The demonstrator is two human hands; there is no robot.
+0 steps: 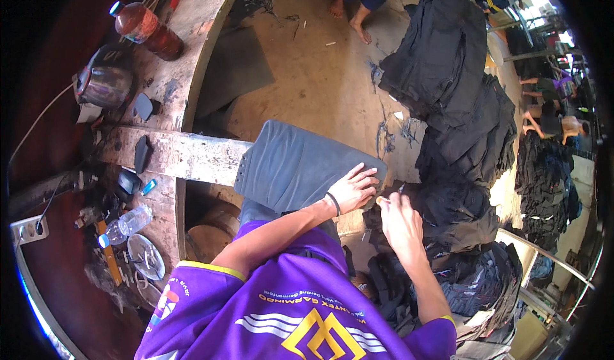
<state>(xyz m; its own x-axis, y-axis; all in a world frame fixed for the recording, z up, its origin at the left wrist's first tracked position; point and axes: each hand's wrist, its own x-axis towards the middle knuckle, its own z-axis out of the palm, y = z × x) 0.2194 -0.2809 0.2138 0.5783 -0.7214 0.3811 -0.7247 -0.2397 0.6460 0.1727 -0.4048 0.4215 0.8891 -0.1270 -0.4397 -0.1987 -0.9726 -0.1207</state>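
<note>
A dark grey cloth piece (300, 161), wrinkled at its left end, lies over the end of a wooden plank (208, 157) in front of me. My left hand (354, 190) rests flat on its right end, fingers stretched out and slightly apart. Just beyond the cloth's right edge, my right hand (401, 222) is closed round a small slim tool (383, 200) with an orange end. A thin dark tip shows above the fingers; the tool's exact kind is too small to make out.
Heaps of black garments (441, 59) rise along the right. On the wooden bench (192, 46) at left stand a red drink bottle (147, 30), a helmet (104, 78) and clear plastic bottles (131, 222). A person's bare feet (360, 30) show at the top; others are far right.
</note>
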